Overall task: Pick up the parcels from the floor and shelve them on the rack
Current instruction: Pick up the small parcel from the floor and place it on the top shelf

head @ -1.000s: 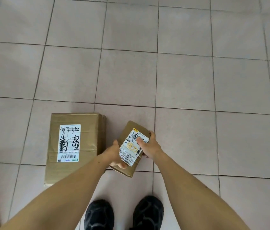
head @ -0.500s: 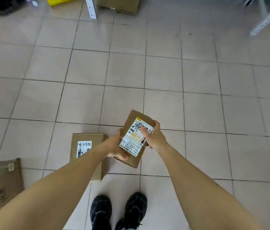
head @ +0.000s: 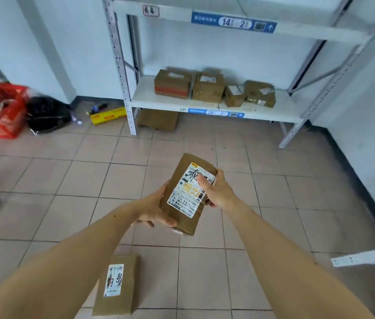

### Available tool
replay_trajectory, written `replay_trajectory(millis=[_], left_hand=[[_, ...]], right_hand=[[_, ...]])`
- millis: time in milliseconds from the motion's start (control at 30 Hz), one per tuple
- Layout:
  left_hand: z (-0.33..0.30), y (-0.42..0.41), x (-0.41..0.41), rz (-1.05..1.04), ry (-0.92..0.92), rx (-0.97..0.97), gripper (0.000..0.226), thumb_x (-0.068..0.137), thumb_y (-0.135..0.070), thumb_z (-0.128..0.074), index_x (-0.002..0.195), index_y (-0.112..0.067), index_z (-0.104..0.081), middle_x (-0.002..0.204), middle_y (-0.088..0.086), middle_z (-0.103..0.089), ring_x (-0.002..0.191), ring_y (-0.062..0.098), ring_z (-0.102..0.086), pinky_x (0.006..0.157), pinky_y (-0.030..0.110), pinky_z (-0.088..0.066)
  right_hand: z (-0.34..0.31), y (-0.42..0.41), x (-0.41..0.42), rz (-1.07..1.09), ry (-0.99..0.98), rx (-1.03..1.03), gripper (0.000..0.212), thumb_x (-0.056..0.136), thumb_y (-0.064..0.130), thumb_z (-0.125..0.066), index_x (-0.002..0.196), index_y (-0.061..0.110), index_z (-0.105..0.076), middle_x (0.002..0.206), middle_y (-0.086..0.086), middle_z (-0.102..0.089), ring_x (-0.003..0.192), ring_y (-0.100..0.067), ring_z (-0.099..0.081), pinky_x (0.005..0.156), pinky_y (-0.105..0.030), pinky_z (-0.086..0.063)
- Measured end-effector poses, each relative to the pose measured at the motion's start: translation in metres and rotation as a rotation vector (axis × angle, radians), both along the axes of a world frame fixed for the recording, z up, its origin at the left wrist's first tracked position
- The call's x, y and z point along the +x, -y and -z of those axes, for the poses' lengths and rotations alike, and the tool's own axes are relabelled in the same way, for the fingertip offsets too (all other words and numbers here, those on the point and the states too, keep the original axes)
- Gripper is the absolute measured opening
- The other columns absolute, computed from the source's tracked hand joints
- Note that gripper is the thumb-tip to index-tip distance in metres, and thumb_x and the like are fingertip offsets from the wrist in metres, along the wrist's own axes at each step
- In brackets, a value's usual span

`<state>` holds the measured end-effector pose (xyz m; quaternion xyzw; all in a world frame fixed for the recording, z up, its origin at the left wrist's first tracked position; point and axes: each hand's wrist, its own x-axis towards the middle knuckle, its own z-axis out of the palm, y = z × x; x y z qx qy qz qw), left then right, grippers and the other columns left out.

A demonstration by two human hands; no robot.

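Mid-frame, both hands clamp a small brown parcel (head: 187, 194) above the tiled floor (head: 66, 180). The left hand (head: 156, 209) grips its lower left edge; the right hand (head: 217, 192) holds the right edge, thumb on the label. Its long axis runs from lower centre up and slightly right, toward the rack (head: 205, 104) in the upper frame, where 4 boxes sit. A second parcel (head: 117, 285) lies on the floor at lower left.

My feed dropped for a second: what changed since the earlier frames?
The view swung up from the floor to the rack, so the small parcel has been lifted. The left hand and right hand keep the same grip on it. The larger parcel stays on the floor.
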<state>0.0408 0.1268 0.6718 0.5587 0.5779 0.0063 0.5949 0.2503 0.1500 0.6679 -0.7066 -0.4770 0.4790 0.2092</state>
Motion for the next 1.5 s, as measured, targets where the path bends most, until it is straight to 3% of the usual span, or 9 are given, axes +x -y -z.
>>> replay_trajectory(millis=[300,500,633,767,867,933,1067,1300,1500], left_hand=[[-0.152,-0.042,0.01,0.018,0.049,0.216,0.128,0.072,-0.008,-0.085,0.151,-0.047,0.009,0.141,-0.007,-0.048,0.131,0.032,-0.044,0.098,0.063,-0.045],[-0.217,-0.087,-0.001,0.078,0.08,0.339,0.129,0.071,-0.012,-0.087,0.147,-0.055,0.009,0.117,-0.025,-0.051,0.124,0.026,-0.048,0.095,0.057,-0.05],[-0.251,-0.133,-0.013,0.099,0.093,0.413,0.126,0.067,-0.02,-0.089,0.144,-0.059,0.003,0.124,-0.02,-0.054,0.119,0.024,-0.052,0.094,0.056,-0.052],[-0.28,-0.187,-0.026,0.095,0.103,0.495,0.128,0.057,-0.03,-0.093,0.143,-0.06,-0.003,0.14,-0.013,-0.051,0.126,0.026,-0.053,0.089,0.058,-0.055],[-0.303,-0.232,-0.034,0.082,0.127,0.531,0.127,0.067,-0.019,-0.09,0.146,-0.057,0.001,0.142,-0.015,-0.048,0.127,0.024,-0.049,0.092,0.059,-0.052],[-0.317,-0.26,-0.038,0.086,0.131,0.554,0.123,0.07,-0.016,-0.088,0.144,-0.058,0.002,0.136,-0.018,-0.05,0.123,0.023,-0.051,0.089,0.051,-0.056],[-0.35,-0.321,-0.045,0.115,0.156,0.622,0.117,0.075,-0.01,-0.084,0.139,-0.058,0.001,0.125,-0.022,-0.053,0.105,0.012,-0.06,0.062,0.023,-0.056],[-0.4,-0.441,-0.054,0.118,0.232,0.784,0.126,0.067,-0.005,-0.088,0.146,-0.056,-0.004,0.131,-0.015,-0.056,0.121,0.017,-0.057,0.086,0.063,-0.053],[-0.464,-0.548,-0.06,0.07,0.215,0.897,0.124,0.066,-0.005,-0.089,0.138,-0.067,-0.009,0.124,-0.016,-0.062,0.117,0.018,-0.059,0.083,0.048,-0.056]], right_hand=[[-0.171,-0.047,0.012,-0.03,-0.029,0.245,0.045,0.094,0.047,-0.057,0.129,0.029,-0.036,0.102,0.001,-0.069,0.075,-0.012,-0.065,0.052,-0.026,-0.048],[-0.239,-0.089,0.008,-0.007,-0.043,0.347,0.058,0.09,0.053,-0.06,0.137,0.03,-0.035,0.116,-0.003,-0.068,0.101,-0.028,-0.067,0.055,-0.028,-0.05],[-0.279,-0.135,-0.001,-0.05,-0.032,0.416,0.033,0.093,0.048,-0.058,0.112,0.031,-0.037,0.099,0.002,-0.066,0.091,-0.023,-0.066,0.057,-0.029,-0.052],[-0.309,-0.194,-0.014,-0.067,-0.028,0.454,0.05,0.09,0.055,-0.057,0.128,0.028,-0.037,0.109,-0.005,-0.069,0.093,-0.027,-0.069,0.071,-0.04,-0.059],[-0.332,-0.242,-0.025,-0.072,-0.013,0.516,0.056,0.089,0.057,-0.057,0.134,0.03,-0.037,0.114,-0.006,-0.069,0.1,-0.028,-0.068,0.077,-0.04,-0.059],[-0.348,-0.272,-0.03,-0.086,0.014,0.565,0.06,0.088,0.058,-0.057,0.137,0.03,-0.037,0.117,-0.005,-0.068,0.103,-0.028,-0.067,0.08,-0.04,-0.059],[-0.383,-0.333,-0.037,-0.106,-0.003,0.609,0.059,0.089,0.057,-0.057,0.136,0.03,-0.036,0.112,-0.005,-0.069,0.093,-0.026,-0.069,0.06,-0.029,-0.053],[-0.448,-0.454,-0.044,-0.136,-0.017,0.741,0.055,0.088,0.055,-0.06,0.134,0.034,-0.041,0.109,0.0,-0.071,0.082,-0.018,-0.068,0.051,-0.022,-0.047],[-0.514,-0.573,-0.06,-0.069,-0.014,0.873,0.072,0.082,0.062,-0.063,0.135,0.02,-0.038,0.114,-0.004,-0.069,0.098,-0.026,-0.069,0.069,-0.033,-0.052]])
